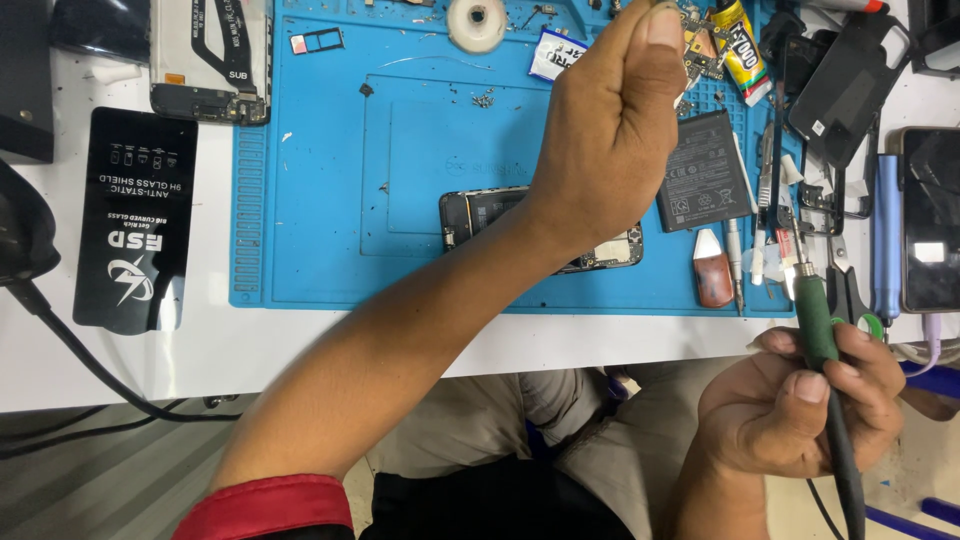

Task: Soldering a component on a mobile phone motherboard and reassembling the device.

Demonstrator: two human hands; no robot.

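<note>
Left hand [610, 120]: reaches up toward 12 o'clock over the blue work mat [330, 180]; its fingers are pinched tight on a small circuit board [698, 45], though the grip itself is partly hidden behind the knuckles.
Right hand [800, 400]: low at 5 o'clock, off the table's [300, 345] front edge, its fingers wrapped around a green-handled soldering iron [815, 315] whose tip points up toward 12 o'clock.
Opened phone [540, 230]: lies flat at the centre of the mat, partly covered by the left forearm.
Battery [703, 170]: dark and flat, on the mat at 3 o'clock of the phone, just beside the left hand.
Glue tube [740, 40]: yellow and black, at 1 o'clock, near the circuit board.
Black package [135, 220]: on the white table at 9 o'clock, off the mat.
Scissors [845, 280]: at 3 o'clock, just beside the iron.
</note>
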